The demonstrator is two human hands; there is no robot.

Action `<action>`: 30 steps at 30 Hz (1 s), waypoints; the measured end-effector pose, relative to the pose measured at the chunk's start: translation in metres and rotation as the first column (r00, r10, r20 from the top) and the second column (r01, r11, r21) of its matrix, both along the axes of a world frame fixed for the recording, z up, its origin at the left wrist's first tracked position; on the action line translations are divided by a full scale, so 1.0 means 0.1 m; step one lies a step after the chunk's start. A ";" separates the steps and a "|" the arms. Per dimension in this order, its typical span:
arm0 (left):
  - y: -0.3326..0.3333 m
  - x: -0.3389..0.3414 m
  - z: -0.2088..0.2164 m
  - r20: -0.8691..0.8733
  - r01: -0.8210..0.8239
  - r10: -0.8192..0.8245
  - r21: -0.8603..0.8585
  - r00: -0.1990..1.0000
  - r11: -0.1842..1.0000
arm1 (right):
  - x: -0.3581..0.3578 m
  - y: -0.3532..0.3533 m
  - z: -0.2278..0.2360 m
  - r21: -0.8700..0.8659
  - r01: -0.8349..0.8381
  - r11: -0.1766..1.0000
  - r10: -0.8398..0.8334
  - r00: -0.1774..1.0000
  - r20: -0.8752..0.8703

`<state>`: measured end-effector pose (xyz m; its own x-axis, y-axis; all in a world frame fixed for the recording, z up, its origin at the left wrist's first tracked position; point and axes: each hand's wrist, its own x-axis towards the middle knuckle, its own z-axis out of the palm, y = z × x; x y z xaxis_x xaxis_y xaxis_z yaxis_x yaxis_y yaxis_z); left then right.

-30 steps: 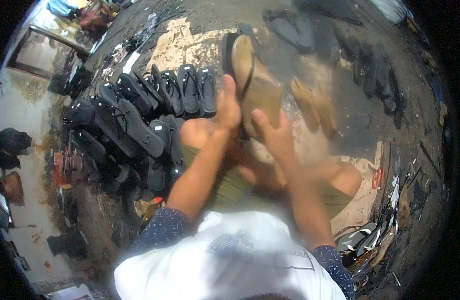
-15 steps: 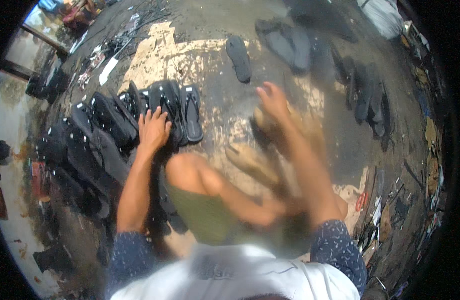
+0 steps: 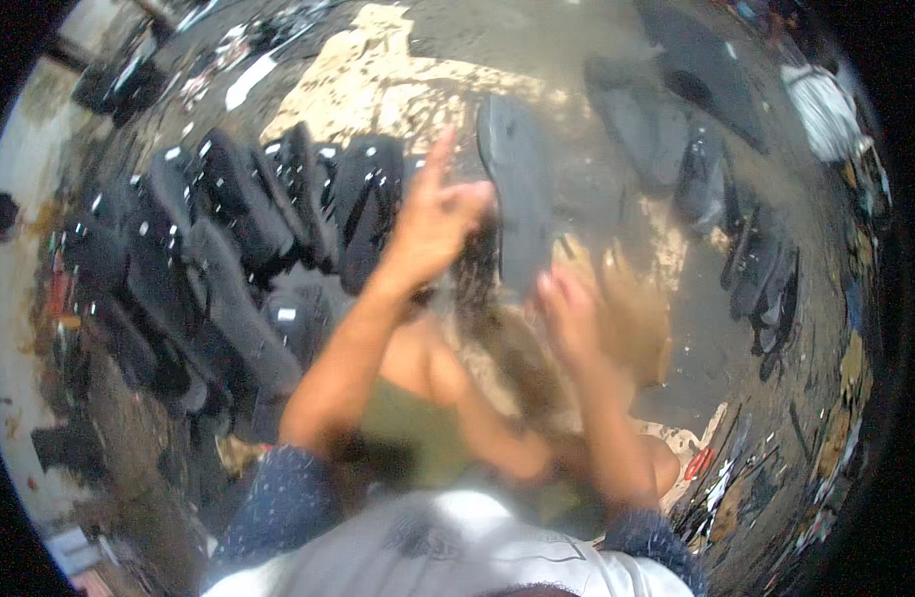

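A black flat sandal sole [image 3: 522, 189] is raised above the floor in front of me, its long side pointing away. My right hand [image 3: 569, 316], slightly blurred, has its fingers closed at the sole's near end. My left hand [image 3: 433, 224] is beside the sole's left edge, index finger stretched out and thumb apart, with the thumb tip close to or touching that edge. To the left stand rows of black thong sandals [image 3: 368, 199], packed close together. A tan, blurred piece [image 3: 637, 318] lies just right of my right hand.
More black sandals [image 3: 761, 269] lie at the right. Dark sheets [image 3: 711, 90] lie at the far right, and tan cardboard [image 3: 348, 85] covers part of the floor. Red-handled scissors [image 3: 698, 465] rest near my right knee. A white sack [image 3: 823, 111] stands at the far right edge.
The sole has been lifted off the floor and brought nearer. My right hand has drawn back to its near end; my left hand has moved right, from the sandals to the sole's edge.
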<state>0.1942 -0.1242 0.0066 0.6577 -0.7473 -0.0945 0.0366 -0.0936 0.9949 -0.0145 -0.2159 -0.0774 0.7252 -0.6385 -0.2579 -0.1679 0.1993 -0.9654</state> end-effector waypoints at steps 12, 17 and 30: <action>1.24 -1.81 -0.28 0.264 0.473 -0.449 -0.034 0.854 0.880 | -1.36 0.99 0.89 0.149 0.047 0.988 -0.048 0.999 0.005; 1.56 -1.94 -0.15 0.214 0.450 -0.435 -0.026 0.874 0.892 | -1.56 1.26 0.92 0.218 0.014 0.976 -0.037 0.994 0.105; 1.63 -2.08 -0.09 0.274 0.334 -0.308 -0.053 0.911 0.941 | -1.55 1.50 0.86 0.163 0.119 0.979 -0.157 0.956 0.247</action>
